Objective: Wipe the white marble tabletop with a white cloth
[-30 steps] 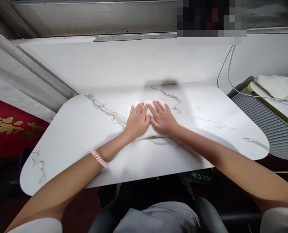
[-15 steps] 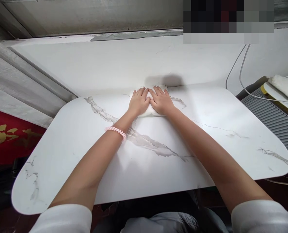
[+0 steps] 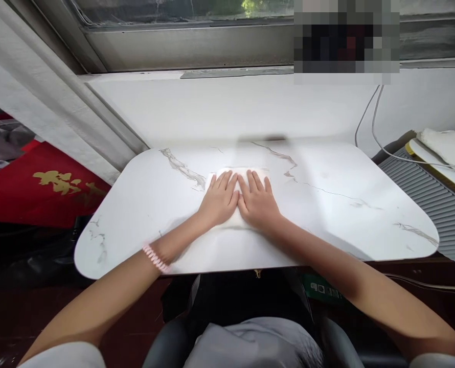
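Observation:
A folded white cloth (image 3: 236, 221) lies on the white marble-patterned table (image 3: 342, 168), near its middle. My left hand (image 3: 219, 200) presses flat on the cloth's left half, its fingers stretched out and pointing away from me. Beside it, my right hand (image 3: 258, 200) rests flat on the right half, fingers slightly spread. The two thumbs nearly meet over the cloth. Both palms hide much of it. A pink coiled band (image 3: 155, 257) circles my left wrist.
Behind the table rises a white wall (image 3: 220, 110) below a window frame. Grey cables (image 3: 373, 115) hang at the right, by a ribbed grey surface (image 3: 446, 220) and a white fluffy cloth (image 3: 448, 145). A red item with gold lettering (image 3: 51, 184) is at the left.
Both hands and the white cloth have come from the table's back edge toward me, to about its middle. My elbows are bent farther outward. The camera view has tilted up, showing more window.

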Demonstrator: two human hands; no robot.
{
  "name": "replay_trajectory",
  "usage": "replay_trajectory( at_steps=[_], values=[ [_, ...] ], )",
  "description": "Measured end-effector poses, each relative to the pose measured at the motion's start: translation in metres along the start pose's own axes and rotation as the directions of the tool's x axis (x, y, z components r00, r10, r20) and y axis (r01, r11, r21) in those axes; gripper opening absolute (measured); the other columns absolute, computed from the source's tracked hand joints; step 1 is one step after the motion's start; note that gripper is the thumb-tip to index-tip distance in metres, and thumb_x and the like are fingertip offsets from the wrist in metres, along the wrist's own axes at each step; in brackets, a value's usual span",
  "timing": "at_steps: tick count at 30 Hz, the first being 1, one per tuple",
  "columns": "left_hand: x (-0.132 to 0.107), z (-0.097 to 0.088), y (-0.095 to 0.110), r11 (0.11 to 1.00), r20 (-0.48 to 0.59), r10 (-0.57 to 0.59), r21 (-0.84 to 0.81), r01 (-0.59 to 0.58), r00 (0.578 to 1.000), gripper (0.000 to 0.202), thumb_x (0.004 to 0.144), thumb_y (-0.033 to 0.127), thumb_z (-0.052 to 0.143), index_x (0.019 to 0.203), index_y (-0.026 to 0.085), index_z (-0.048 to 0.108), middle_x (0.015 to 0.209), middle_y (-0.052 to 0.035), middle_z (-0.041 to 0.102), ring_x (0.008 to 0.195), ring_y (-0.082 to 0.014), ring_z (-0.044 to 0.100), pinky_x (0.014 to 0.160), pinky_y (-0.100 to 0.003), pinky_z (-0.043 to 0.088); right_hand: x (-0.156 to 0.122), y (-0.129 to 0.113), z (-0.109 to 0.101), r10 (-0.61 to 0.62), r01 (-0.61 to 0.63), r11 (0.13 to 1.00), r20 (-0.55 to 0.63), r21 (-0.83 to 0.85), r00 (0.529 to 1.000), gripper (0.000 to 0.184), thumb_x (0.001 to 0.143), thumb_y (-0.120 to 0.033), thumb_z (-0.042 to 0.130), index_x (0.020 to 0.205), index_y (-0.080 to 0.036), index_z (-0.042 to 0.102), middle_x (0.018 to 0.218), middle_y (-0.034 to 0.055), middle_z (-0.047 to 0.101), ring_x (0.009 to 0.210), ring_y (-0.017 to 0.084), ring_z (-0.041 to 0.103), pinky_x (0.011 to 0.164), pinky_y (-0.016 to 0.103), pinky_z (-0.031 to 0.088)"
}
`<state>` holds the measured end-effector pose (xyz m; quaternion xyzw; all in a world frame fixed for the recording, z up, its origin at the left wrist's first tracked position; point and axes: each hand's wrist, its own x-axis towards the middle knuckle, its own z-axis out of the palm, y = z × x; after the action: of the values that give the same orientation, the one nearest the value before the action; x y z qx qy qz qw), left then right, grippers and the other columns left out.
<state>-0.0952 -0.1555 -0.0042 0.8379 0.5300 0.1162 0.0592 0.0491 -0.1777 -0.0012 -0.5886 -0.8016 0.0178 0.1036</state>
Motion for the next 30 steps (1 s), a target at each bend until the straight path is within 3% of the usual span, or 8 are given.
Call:
replay_trajectory(
  at_steps=[6, 8, 11, 14, 19, 25, 30],
  values=[
    [-0.092, -0.015, 0.002, 1.000, -0.012, 0.004, 0.013, -0.004, 1.000, 0.057, 0.105, 0.032, 0.020, 0.152, 0.005, 0.038, 0.162, -0.0204, 0.036, 0.154, -0.0289, 0.025, 0.126, -0.057, 0.022, -0.059, -0.049, 0.001, -0.154, 0.154, 0.988, -0.051, -0.007, 0.987, 0.061, 0.102, -0.031, 0.032, 0.157, -0.005, 0.037, 0.162, 0.0265, 0.031, 0.152, 0.039, 0.027, 0.120, 0.062, 0.021],
    [-0.108, -0.019, -0.004, 1.000, -0.002, -0.021, 0.013, 0.021, 1.000, 0.058, 0.105, 0.033, 0.019, 0.153, 0.005, 0.036, 0.163, -0.0204, 0.034, 0.155, -0.0290, 0.025, 0.126, -0.057, 0.022, -0.063, -0.060, 0.002, -0.192, 0.192, 0.981, -0.056, 0.001, 0.980, 0.061, 0.102, -0.031, 0.033, 0.157, -0.004, 0.038, 0.160, 0.0276, 0.033, 0.151, 0.040, 0.028, 0.119, 0.063, 0.023],
    [-0.113, -0.023, -0.018, 0.998, 0.003, -0.062, 0.011, 0.062, 0.998, 0.057, 0.104, 0.033, 0.020, 0.154, 0.008, 0.035, 0.163, -0.0189, 0.035, 0.154, -0.0284, 0.026, 0.125, -0.058, 0.023, -0.053, -0.073, 0.004, -0.220, 0.222, 0.975, -0.053, 0.019, 0.974, 0.061, 0.101, -0.031, 0.034, 0.156, -0.004, 0.039, 0.160, 0.0287, 0.034, 0.150, 0.041, 0.030, 0.118, 0.065, 0.024],
    [-0.101, -0.026, -0.040, 0.995, 0.007, -0.099, 0.014, 0.099, 0.995, 0.058, 0.103, 0.033, 0.022, 0.154, 0.009, 0.035, 0.163, -0.0187, 0.035, 0.154, -0.0285, 0.027, 0.125, -0.057, 0.020, -0.028, -0.080, 0.010, -0.222, 0.225, 0.973, -0.058, 0.046, 0.973, 0.061, 0.101, -0.031, 0.035, 0.155, -0.004, 0.039, 0.160, 0.0280, 0.035, 0.150, 0.040, 0.030, 0.118, 0.065, 0.023],
    [-0.056, -0.031, -0.088, 0.977, 0.008, -0.210, 0.026, 0.209, 0.978, 0.061, 0.100, 0.032, 0.023, 0.153, 0.004, 0.036, 0.163, -0.0204, 0.034, 0.154, -0.0294, 0.025, 0.127, -0.054, 0.013, 0.042, -0.088, 0.022, -0.257, 0.262, 0.961, -0.059, 0.090, 0.965, 0.058, 0.101, -0.028, 0.033, 0.154, -0.005, 0.041, 0.160, 0.0257, 0.036, 0.151, 0.037, 0.029, 0.120, 0.062, 0.021],
    [0.001, -0.036, -0.152, 0.984, -0.018, -0.178, -0.020, 0.177, 0.984, 0.057, 0.099, 0.034, 0.026, 0.152, 0.017, 0.039, 0.163, -0.0141, 0.036, 0.153, -0.0248, 0.029, 0.126, -0.055, 0.014, 0.119, -0.096, 0.035, -0.211, 0.213, 0.970, -0.029, 0.114, 0.977, 0.058, 0.103, -0.028, 0.032, 0.156, -0.004, 0.036, 0.162, 0.0258, 0.032, 0.153, 0.037, 0.024, 0.121, 0.062, 0.017],
    [0.035, -0.040, -0.182, 0.981, -0.013, -0.195, 0.000, 0.195, 0.981, 0.056, 0.099, 0.035, 0.025, 0.151, 0.019, 0.041, 0.162, -0.0115, 0.038, 0.152, -0.0240, 0.029, 0.127, -0.052, 0.016, 0.162, -0.098, 0.043, -0.185, 0.192, 0.973, -0.066, 0.131, 0.981, 0.056, 0.103, -0.028, 0.032, 0.154, -0.005, 0.039, 0.161, 0.0245, 0.034, 0.152, 0.035, 0.026, 0.121, 0.061, 0.017]
  ],
)
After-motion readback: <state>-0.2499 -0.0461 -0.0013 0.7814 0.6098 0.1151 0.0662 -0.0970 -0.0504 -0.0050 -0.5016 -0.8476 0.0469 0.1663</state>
